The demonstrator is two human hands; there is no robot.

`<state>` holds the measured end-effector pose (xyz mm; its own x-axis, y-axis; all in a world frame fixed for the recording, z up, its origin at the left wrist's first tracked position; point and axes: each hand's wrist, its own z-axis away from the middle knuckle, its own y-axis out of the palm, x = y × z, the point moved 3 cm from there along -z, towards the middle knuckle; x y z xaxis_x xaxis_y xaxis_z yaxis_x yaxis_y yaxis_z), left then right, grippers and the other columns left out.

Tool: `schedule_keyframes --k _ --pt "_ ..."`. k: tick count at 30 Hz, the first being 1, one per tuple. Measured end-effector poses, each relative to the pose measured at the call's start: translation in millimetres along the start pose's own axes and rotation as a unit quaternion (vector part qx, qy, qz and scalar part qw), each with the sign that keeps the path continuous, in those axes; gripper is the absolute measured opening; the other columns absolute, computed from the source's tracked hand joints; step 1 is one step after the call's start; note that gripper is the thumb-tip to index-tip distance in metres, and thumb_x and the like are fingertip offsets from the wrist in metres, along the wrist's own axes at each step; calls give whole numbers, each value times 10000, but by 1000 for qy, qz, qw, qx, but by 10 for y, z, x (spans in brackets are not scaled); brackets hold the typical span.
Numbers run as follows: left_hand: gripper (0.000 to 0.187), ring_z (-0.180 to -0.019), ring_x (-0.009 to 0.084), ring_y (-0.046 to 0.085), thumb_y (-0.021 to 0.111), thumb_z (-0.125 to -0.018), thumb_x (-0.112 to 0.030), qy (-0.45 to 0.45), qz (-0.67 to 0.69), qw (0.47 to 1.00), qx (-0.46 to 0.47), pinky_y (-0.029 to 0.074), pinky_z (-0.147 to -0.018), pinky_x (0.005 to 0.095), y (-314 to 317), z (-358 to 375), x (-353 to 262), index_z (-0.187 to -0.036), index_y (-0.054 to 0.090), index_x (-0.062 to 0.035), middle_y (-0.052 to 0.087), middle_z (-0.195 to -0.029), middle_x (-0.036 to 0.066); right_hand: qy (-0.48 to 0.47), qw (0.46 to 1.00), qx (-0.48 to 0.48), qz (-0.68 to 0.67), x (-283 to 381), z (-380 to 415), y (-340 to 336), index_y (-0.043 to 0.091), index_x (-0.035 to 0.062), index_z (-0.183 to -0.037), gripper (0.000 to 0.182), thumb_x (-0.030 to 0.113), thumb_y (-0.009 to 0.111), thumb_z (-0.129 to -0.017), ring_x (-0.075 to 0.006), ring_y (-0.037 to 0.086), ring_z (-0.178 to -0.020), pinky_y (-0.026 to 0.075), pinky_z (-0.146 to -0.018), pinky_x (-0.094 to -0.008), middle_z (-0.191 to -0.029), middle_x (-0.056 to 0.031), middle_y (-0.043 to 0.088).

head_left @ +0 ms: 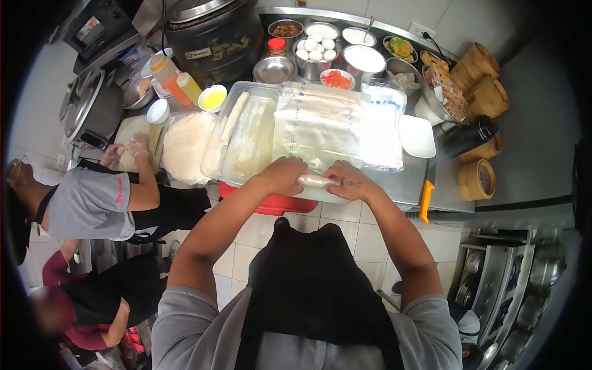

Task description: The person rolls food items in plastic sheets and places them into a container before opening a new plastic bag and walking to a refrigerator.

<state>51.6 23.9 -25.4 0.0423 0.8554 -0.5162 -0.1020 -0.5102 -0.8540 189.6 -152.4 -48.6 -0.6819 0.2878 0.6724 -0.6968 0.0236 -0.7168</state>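
Note:
A short, pale roll wrapped in clear plastic [317, 180] spans the gap between my two hands at the near edge of the counter. My left hand [283, 175] is closed round its left end, and my right hand [347, 180] grips the other end. Just beyond them lies a clear plastic sheet [314, 139], with long wrapped rolls [324, 98] along its far side. To the left, a shallow clear tray [262, 117] holds a long pale roll [235, 117]. What is inside the plastic in my hands cannot be made out.
A stack of plastic bags [383, 132] and a white dish [417, 136] lie right. Bowls, including one of eggs [315, 48], line the back. A co-worker [92, 197] works at left beside flattened dough [188, 146]. An orange-handled tool [426, 201] sits at the counter edge.

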Motion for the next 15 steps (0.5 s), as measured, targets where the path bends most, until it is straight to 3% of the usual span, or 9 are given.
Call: schedule_keyframes --k 8,11,13,15 --pt "249 -975 356 613 613 -790 -165 -46 -1 999 -1 438 -926 454 10 -99 55 -1004 603 -39 655 -937 160 16 999 -3 48 -111 -101 -12 703 79 -1022 300 335 661 -871 -334 551 -1078 456 -944 -414 -1032 -126 620" --pt "292 -1008 342 608 619 -795 -165 -67 -35 997 24 422 -940 450 5 -97 24 -1057 581 -42 644 -983 158 19 997 11 68 -37 -111 -66 683 74 -1063 308 322 641 -886 -350 562 -1092 453 -955 -434 -1056 -148 633" --pt "343 -1137 336 560 603 -812 -188 -73 -63 995 0 403 -982 484 19 -84 16 -1118 575 -34 607 -1106 171 84 996 -1 0 67 -76 -161 654 69 -1111 327 315 623 -899 -364 570 -1094 451 -962 -450 -1060 -174 640" --pt "360 -1157 332 545 605 -811 -193 -62 -61 996 -27 403 -992 490 52 -56 7 -1133 572 -33 587 -1128 166 82 997 -6 5 30 -83 -152 641 73 -1131 337 311 627 -892 -361 563 -1107 454 -959 -449 -1080 -175 635"
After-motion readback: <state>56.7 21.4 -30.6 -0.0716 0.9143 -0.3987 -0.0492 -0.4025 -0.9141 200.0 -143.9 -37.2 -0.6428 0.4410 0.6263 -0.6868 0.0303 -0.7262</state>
